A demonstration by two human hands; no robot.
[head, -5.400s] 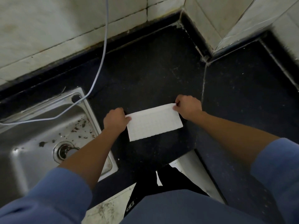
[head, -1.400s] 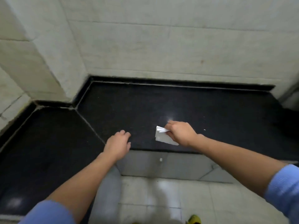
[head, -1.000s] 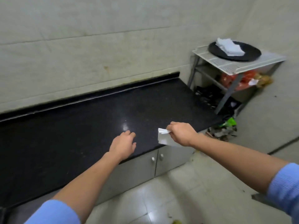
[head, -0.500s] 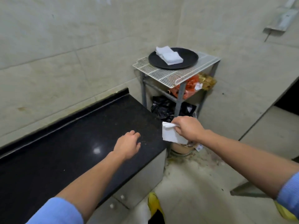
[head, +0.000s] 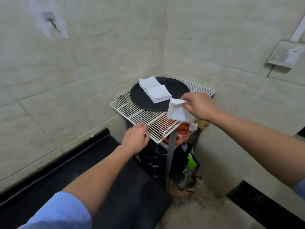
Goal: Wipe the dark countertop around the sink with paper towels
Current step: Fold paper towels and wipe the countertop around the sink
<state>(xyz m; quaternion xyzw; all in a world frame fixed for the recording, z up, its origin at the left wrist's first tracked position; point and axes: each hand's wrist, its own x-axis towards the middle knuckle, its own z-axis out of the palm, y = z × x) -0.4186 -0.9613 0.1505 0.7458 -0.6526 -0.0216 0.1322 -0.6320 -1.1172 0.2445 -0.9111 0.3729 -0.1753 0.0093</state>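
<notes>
One paper towel hangs from right hand.

A plain tiled kitchen corner: dark countertop, wire rack, round black pan, floor rubbish.

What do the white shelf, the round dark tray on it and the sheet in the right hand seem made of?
White shelf: probably coated metal wire, a grid of thin bars, rusty-brown near the front edge. Round dark tray: matte, plastic or metal; unclear. Sheet: white paper, creased where the right hand pinches it.
</notes>
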